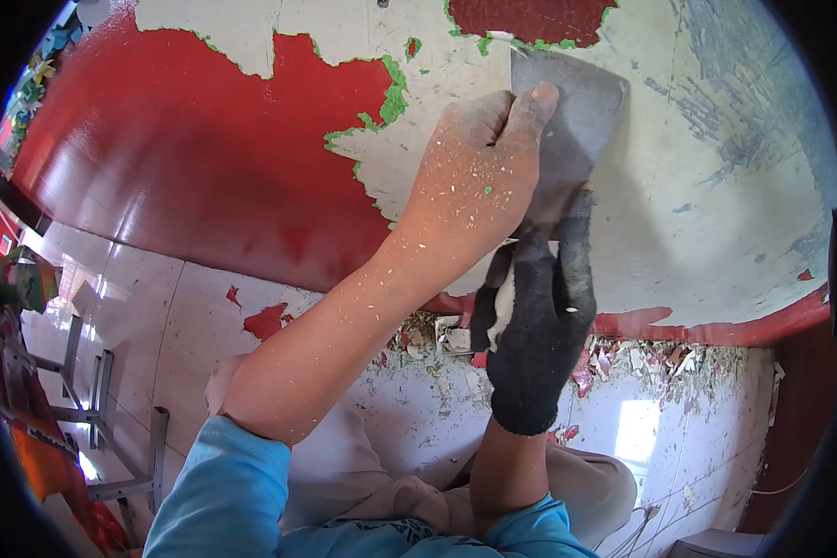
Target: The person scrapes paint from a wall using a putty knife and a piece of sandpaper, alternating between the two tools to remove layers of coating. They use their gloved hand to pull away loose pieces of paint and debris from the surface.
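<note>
A wide metal scraper (581, 107) lies against the wall, its front edge just below a red paint patch (528, 17) rimmed with green. My bare left hand (488, 172), dusted with pale flakes, is closed on the left side of the blade, thumb pressed on the metal. Below it my right hand (541, 321), in a black glove, wraps the lower end of the scraper; the handle is mostly hidden by the glove. Around the blade the wall (688, 237) is bared to an off-white layer. A large area of red paint (223, 149) with ragged green edges covers the left.
Paint chips (637, 363) and scraps lie along the foot of the wall on the white tiled floor (437, 409). A metal frame (102, 418) stands at the left. Dark red panelling (795, 409) rises at the right. My bent legs (591, 484) are below my arms.
</note>
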Available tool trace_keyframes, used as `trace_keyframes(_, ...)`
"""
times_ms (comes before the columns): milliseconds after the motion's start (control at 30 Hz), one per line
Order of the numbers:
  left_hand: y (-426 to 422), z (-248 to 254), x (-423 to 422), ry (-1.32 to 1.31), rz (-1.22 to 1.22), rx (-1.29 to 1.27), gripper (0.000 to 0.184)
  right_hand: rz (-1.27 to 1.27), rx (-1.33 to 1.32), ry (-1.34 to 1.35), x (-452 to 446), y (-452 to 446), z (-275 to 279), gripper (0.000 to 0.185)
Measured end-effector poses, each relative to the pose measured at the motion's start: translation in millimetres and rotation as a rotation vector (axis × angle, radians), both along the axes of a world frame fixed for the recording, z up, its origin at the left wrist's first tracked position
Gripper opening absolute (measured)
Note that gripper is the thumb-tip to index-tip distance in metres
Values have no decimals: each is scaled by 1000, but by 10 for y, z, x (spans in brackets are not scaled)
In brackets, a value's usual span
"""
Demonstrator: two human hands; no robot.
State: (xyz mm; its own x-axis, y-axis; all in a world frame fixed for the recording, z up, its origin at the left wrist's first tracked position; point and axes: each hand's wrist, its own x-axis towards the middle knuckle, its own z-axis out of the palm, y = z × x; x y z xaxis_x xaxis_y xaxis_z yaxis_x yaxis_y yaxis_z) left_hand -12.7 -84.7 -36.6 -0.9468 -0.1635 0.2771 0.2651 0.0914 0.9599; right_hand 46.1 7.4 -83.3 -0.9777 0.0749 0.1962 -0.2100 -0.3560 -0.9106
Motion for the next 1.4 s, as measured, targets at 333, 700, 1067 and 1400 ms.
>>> trace_keyframes(333, 234, -107, 20, 125, 45, 353, 35, 12, 140, 65, 15, 237, 62, 50)
trace_keyframes(700, 20, -46, 82, 44, 23, 298, 36, 64, 42, -1, 80, 13, 34, 54)
trace_keyframes(1067, -105, -190, 111, 158, 83, 60, 45, -14, 18, -20, 172, -293, -146, 56)
trace_keyframes(1400, -219, -34, 129, 54, 18, -35, 38, 119, -104, -145, 192, -274, -54, 60)
